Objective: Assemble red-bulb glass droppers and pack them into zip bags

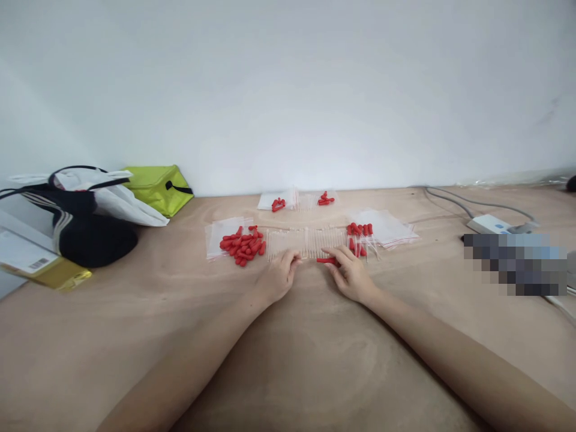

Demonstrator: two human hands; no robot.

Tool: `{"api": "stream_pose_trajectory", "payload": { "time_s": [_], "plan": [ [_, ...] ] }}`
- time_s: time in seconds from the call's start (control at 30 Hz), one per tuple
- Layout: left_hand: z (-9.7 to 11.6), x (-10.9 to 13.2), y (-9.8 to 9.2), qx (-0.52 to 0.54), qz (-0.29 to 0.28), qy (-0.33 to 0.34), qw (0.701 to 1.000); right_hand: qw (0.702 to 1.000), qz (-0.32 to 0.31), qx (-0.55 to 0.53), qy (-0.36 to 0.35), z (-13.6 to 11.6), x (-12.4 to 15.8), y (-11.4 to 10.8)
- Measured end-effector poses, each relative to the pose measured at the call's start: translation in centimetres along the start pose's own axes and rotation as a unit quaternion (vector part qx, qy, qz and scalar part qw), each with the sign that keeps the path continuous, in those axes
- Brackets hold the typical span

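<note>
A right hand [353,278] is pinching a red bulb [323,260]; whether the left hand [276,278] is grasping anything, one cannot tell. A barcode label [39,263] is showing, its text unreadable.

The right hand [352,277] partly hides a slim red rubbery piece [324,260]. Coarse pixelation blurs a dark-and-blue, oblong object [515,264] beyond recognition.

Soft, even light brightens the smooth pale blue-grey wall [324,126] at upper centre; faint shadows darken the brown wood-grained tabletop [288,372] at lower centre. Coarse pixelation hides detail at middle right.
</note>
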State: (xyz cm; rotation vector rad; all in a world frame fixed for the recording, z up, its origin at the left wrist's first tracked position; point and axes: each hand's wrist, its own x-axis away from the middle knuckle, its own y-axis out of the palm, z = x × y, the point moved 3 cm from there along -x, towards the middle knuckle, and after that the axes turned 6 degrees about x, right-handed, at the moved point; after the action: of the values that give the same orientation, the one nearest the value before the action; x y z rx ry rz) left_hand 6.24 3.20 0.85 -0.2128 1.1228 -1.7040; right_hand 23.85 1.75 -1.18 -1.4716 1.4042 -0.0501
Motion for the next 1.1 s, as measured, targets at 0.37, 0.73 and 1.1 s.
{"api": "stream_pose_trajectory", "payload": {
  "time_s": [0.37,0.73,1.1],
  "plan": [
    [-0.9,1.0,1.5,-0.009,-0.016,0.09,0.996,0.998,-0.039,-0.033,-0.024,-0.4,-0.3,0.1],
    [-0.3,1.1,1.1,-0.032,0.044,0.123,0.991,0.998,-0.039,-0.041,-0.029,-0.5,-0.4,0.2],
    [-0.3,1.3,1.3,0.005,0.048,0.178,0.983,0.993,-0.012,-0.078,-0.089,-0.4,-0.4,0.4]
  ]
}}
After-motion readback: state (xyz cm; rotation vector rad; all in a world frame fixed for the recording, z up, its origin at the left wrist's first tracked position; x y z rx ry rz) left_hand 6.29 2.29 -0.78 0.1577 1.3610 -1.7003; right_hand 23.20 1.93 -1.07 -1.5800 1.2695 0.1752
